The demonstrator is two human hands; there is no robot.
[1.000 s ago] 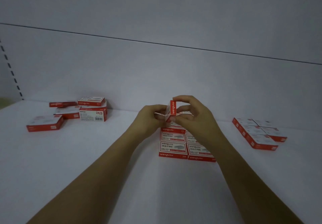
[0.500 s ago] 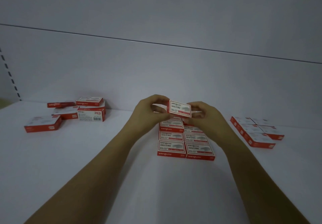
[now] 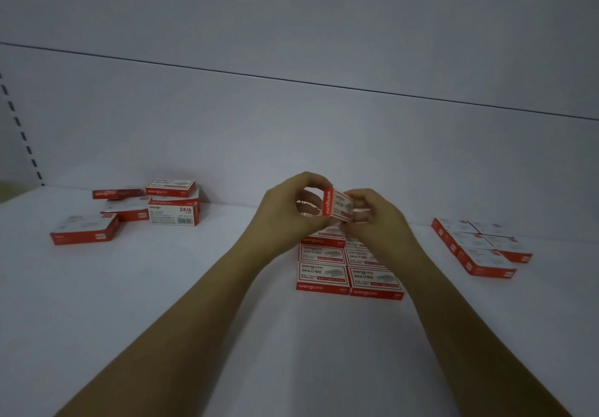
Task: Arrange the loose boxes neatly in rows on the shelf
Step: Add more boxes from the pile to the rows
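A small red and white staple box [image 3: 337, 206] is held on edge in the air, its red end turned toward me. My left hand [image 3: 288, 212] pinches its left side and my right hand [image 3: 376, 218] grips its right side. Directly under my hands, two neat columns of the same boxes [image 3: 346, 267] lie flat on the white shelf [image 3: 162, 303]; my hands hide the rear boxes of the columns. A loose heap of boxes [image 3: 162, 205] lies at the back left.
One single box [image 3: 84, 231] lies apart at the far left. Another tidy block of boxes [image 3: 479, 244] sits at the right. The grey back wall [image 3: 291, 131] rises right behind the boxes, with a slotted upright [image 3: 19, 124] at the left.
Both hands have turned the held box: it stood on edge, lay flatter with its face to me half a second ago, and now stands on edge again.
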